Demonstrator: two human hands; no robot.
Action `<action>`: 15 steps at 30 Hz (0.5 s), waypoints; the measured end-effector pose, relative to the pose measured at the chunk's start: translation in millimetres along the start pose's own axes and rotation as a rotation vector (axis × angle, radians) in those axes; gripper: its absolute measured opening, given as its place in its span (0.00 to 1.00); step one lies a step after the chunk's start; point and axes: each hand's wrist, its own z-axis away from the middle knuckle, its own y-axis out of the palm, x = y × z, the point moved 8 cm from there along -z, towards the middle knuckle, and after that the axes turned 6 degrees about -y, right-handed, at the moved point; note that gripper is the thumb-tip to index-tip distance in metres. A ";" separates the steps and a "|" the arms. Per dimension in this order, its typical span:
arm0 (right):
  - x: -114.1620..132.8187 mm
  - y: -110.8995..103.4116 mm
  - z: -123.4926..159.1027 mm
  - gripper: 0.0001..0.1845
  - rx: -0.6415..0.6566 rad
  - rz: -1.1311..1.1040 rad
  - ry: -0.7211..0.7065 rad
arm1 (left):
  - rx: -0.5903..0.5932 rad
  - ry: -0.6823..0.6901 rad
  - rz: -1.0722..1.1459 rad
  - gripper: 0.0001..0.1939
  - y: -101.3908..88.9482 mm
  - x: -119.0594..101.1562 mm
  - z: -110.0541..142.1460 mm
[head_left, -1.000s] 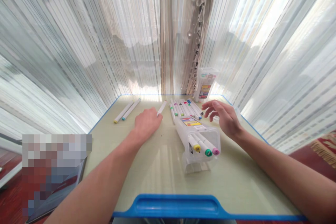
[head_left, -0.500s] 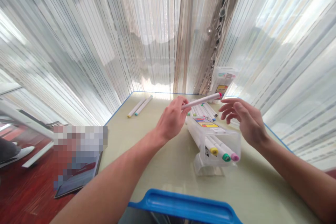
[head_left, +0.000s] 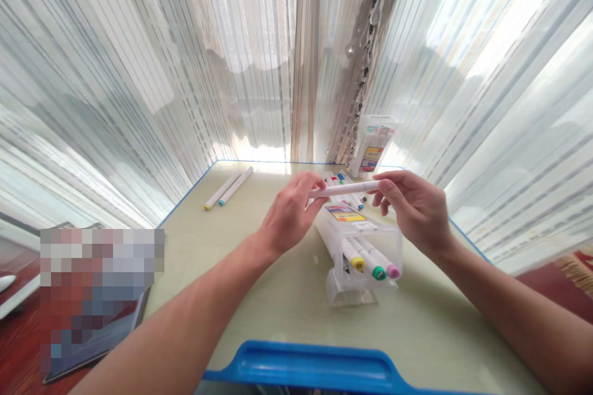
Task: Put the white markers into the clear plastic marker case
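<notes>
You pinch a white marker (head_left: pixel 346 189) between nearly closed left hand (head_left: pixel 290 211) and right hand (head_left: pixel 420 213), above the table's (head_left: pixel 264 278) far half. Your fingers hide both its tips. It partly blocks loose markers (head_left: pixel 341 179) behind. Clear case (head_left: pixel 327 242) sits below; deeper contents unclear.

Our left hand (head_left: pixel 290 213) and right hand (head_left: pixel 419 213) are bare, each with slender fingers. Our forearms (head_left: pixel 204 308) are bare too, slim at the wrists and broadening toward the elbows.
</notes>
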 end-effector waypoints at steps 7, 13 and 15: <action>-2.4 -0.4 -1.8 0.10 -0.021 -0.051 0.007 | 0.011 -0.124 0.012 0.06 -0.7 5.8 -2.8; -8.6 -0.8 -1.4 0.12 -0.034 -0.109 0.055 | 0.024 -0.175 0.070 0.10 0.6 9.4 -4.0; -8.6 -0.2 -1.1 0.13 -0.027 -0.109 0.068 | 0.012 -0.187 0.077 0.11 -0.2 9.9 -3.8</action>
